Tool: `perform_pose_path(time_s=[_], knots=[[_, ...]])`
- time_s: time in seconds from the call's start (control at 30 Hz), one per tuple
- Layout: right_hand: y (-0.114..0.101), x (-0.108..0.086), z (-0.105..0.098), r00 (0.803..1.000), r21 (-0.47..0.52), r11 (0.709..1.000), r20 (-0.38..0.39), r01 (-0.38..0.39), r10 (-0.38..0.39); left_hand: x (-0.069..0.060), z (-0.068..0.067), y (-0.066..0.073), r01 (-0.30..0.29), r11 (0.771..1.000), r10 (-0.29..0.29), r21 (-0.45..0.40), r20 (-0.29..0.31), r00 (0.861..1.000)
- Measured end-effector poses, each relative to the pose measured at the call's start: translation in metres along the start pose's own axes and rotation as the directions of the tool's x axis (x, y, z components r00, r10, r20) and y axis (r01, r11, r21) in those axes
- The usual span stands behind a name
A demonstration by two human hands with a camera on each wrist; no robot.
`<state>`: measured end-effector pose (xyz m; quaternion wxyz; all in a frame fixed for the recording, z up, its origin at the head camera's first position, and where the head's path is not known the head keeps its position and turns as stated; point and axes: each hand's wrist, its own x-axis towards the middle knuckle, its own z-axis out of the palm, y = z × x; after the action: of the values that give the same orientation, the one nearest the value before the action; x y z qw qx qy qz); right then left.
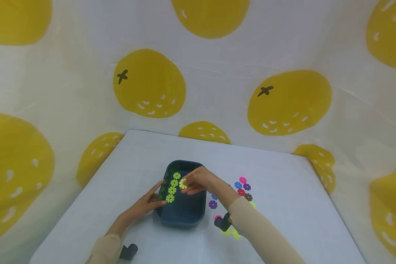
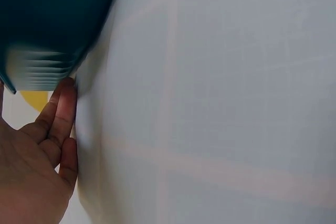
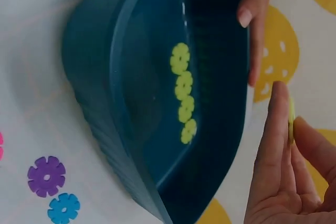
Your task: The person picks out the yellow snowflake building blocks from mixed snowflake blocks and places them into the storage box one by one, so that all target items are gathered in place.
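In the head view a dark teal bin (image 1: 181, 221) holds a line of several yellow-green flower discs (image 1: 172, 190) along its left side. The left hand (image 1: 145, 203) lies at the bin's left wall, thumb over the rim; the left wrist view shows its fingers (image 2: 64, 109) against the outer wall of the bin (image 2: 47, 19). Above the bin's interior, the right hand (image 1: 199, 180) pinches one yellow-green disc (image 1: 183, 183). Seen edge-on in the right wrist view, that disc (image 3: 291, 120) is between thumb and fingertips, apart from the discs (image 3: 184, 85) inside.
Right of the bin, loose discs in pink (image 1: 242, 180), blue (image 1: 238, 185), purple (image 1: 212, 204), red (image 1: 241, 192) and yellow-green (image 1: 236, 234) lie on the white cloth, some partly hidden by the right forearm. A cloth with yellow fruit prints (image 1: 149, 83) stands behind and around the table.
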<state>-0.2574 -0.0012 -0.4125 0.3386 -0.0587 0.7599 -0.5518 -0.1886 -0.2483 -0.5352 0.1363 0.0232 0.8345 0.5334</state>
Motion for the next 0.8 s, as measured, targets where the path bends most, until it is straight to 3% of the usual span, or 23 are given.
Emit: perform_pose_path(time_s=[0.23, 0.4, 0.67, 0.8], knots=[[-0.008, 0.034, 0.009, 0.998, -0.084, 0.996, 0.050, -0.019, 0.023, 0.002, 0.002, -0.002, 0.032, 0.999, -0.032, 0.000, -0.019, 0.999], [-0.010, 0.052, 0.013, 0.990, -0.153, 0.988, 0.129, -0.028, 0.048, 0.001, 0.003, -0.002, 0.027, 1.000, -0.027, -0.010, -0.008, 1.000], [-0.003, 0.068, 0.022, 0.948, -0.272, 0.960, 0.281, -0.069, 0.148, -0.001, 0.003, 0.000, 0.009, 1.000, -0.009, -0.002, -0.007, 1.000], [0.000, 0.072, 0.028, 0.935, -0.292, 0.951, 0.298, -0.102, 0.192, -0.003, 0.001, 0.003, 0.015, 1.000, -0.015, 0.010, -0.020, 1.000]])
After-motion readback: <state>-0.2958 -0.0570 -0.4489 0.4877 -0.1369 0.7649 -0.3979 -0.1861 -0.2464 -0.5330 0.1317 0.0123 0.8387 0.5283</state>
